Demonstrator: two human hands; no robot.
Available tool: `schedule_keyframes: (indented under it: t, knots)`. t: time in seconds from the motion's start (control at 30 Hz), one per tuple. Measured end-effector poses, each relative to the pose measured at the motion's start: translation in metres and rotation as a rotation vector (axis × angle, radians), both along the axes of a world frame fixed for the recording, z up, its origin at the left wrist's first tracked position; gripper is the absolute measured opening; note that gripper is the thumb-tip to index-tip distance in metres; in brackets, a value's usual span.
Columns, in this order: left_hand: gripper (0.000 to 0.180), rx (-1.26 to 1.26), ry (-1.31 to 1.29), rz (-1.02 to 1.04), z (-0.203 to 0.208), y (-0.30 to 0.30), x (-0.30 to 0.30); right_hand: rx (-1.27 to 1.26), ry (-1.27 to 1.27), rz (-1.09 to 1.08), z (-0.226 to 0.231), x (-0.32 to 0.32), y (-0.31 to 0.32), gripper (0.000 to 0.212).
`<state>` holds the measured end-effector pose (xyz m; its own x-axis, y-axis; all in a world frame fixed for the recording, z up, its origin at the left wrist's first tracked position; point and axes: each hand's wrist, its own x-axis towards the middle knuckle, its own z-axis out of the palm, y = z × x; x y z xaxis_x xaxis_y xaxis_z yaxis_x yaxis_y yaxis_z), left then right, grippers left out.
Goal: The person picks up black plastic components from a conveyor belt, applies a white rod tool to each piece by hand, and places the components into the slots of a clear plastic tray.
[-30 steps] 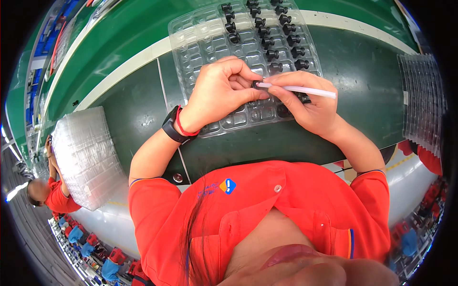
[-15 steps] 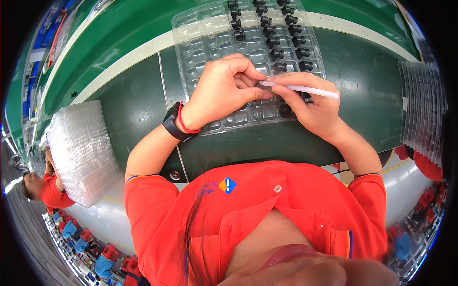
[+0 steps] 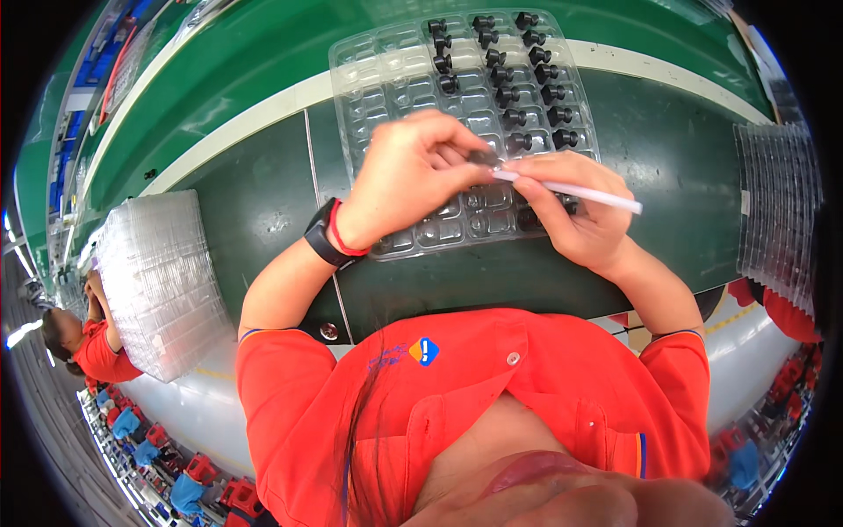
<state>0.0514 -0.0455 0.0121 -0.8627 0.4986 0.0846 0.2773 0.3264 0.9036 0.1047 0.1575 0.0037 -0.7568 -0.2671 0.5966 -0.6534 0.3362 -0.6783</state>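
Observation:
A slim white stick (image 3: 594, 193) is pinched in my right hand (image 3: 587, 211), its tip pointing left to my left fingertips. Between the thumb and fingers of my left hand (image 3: 420, 167) is a small black part (image 3: 483, 158), mostly covered by the fingers. The stick's tip meets or nearly meets that part; I cannot tell which. Both hands are over the near half of a clear plastic tray (image 3: 356, 54) with moulded pockets. Several small black knob-shaped parts (image 3: 555, 115) sit in columns in its middle and right pockets. Pockets under my hands are partly hidden.
A tall stack of clear trays (image 3: 158, 281) stands at the left, and another stack of clear trays (image 3: 777, 202) at the right edge. The dark green bench (image 3: 667, 158) has a pale strip (image 3: 615, 58) along its far side. Beyond the left stack is another person (image 3: 97, 347).
The stick's outer end has dipped toward me and its tip has shifted slightly. The black part shows more between my left fingers. The tray appears a little lower in the picture.

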Motion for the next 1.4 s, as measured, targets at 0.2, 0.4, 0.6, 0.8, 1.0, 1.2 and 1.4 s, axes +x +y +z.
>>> schedule_keyframes:
  t: [0.2, 0.4, 0.6, 0.8, 1.0, 1.2, 1.4]
  knots:
    - [0.024, -0.262, 0.598, 0.103, 0.007, -0.010, -0.028, -0.019, 0.010, 0.043, -0.001, 0.001, 0.002, 0.011]
    - [0.009, -0.379, 0.704, 0.017, -0.005, -0.002, -0.035, -0.004, -0.012, 0.059, -0.002, 0.001, 0.003, 0.011]
    - [0.009, -0.305, 0.633, 0.071, -0.002, -0.002, -0.041, 0.000, -0.008, 0.072, -0.003, -0.001, 0.006, 0.011]
    - [0.012, -0.358, 0.637, 0.133, -0.003, -0.006, -0.056, 0.002, -0.002, 0.068, -0.002, -0.003, 0.004, 0.010]
    - [0.012, -0.326, 0.737, 0.154, -0.017, -0.005, -0.062, 0.064, -0.044, 0.069, 0.002, 0.005, 0.003, 0.010]
    - [0.006, -0.104, 0.773, 0.153, -0.030, 0.010, -0.071, -0.007, -0.125, 0.074, -0.013, 0.012, 0.014, 0.010]
    - [0.013, -0.083, 0.869, 0.269, -0.016, -0.033, -0.048, -0.166, -0.130, 0.103, -0.024, 0.004, 0.026, 0.012]
